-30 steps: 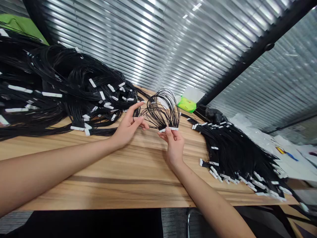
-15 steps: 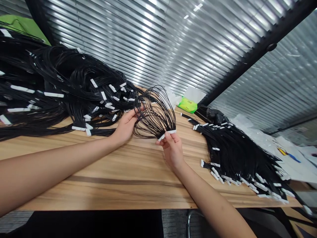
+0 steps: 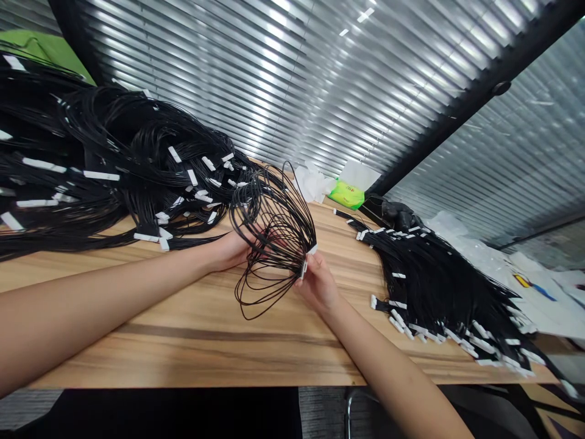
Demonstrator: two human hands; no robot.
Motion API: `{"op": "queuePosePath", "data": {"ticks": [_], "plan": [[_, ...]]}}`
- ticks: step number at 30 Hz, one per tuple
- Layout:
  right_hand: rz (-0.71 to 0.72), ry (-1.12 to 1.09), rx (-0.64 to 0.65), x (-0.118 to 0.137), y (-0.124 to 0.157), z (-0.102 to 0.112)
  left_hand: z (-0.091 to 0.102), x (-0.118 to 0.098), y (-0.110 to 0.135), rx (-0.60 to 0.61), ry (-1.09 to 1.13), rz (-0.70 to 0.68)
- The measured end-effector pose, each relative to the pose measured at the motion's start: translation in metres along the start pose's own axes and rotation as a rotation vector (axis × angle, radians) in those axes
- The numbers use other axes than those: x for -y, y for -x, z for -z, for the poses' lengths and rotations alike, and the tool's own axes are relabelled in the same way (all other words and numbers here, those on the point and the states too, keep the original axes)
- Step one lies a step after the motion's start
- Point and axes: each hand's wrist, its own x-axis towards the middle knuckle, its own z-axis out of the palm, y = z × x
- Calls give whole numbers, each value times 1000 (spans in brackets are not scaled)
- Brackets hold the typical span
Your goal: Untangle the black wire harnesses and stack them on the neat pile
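left hand: 1 [image 3: 231, 251] | right hand: 1 [image 3: 317, 283] | held wire bundle: 1 [image 3: 292, 228] | wire piles on counter: 2 [image 3: 137, 158] [image 3: 439, 286] | counter: 1 [image 3: 183, 341] | green packet: 1 [image 3: 346, 195] | white connectors: too many to count [image 3: 174, 154]

1. Slatted metal blinds [image 3: 292, 79] are covering the wall behind the worktop, and bright bands of light are running along their slats.
2. A black window frame [image 3: 475, 103] is slanting across the upper right, while more grey blinds [image 3: 503, 164] are filling the pane beyond it.
3. A wood-grain worktop [image 3: 183, 360] is stretching across the view, with its straight front edge running nearest the viewer.
4. A grey carpet [image 3: 320, 414] is showing below that edge, and a curved metal chair tube [image 3: 348, 414] is rising just beside it.
5. A green fabric item [image 3: 41, 52] is sitting in the far left corner.
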Motion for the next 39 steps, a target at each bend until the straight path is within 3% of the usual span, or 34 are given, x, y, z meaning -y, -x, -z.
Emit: {"op": "queuePosePath", "data": {"ticks": [2, 4, 9, 12, 20, 24, 32, 35, 39], "plan": [[9, -59, -39, 2, -1, 0, -1, 2, 1, 134, -49, 63], [20, -109, -105, 5, -4, -1, -2, 5, 2, 194, -146, -15], [78, -217, -359, 14, -15, -1, 0, 3, 6, -200, -681, -554], [102, -206, -465, 14, -20, 3, 2, -1, 10, -266, -963, -668], [285, 118, -433, 3, -16, 6, 0, -2, 13, -311, -1005, -719], [353, 227, -493, 3, -14, 5, -4, -1, 17, -309, -1111, -722], [407, 299, -524, 4, -13, 5, -8, -1, 26, -9, -1292, -842], [397, 299, -513, 2, -12, 4, -8, -1, 24, 4, -1228, -841], [379, 324, -509, 1, -11, 0, -6, -1, 20, -50, -1031, -730]]}}
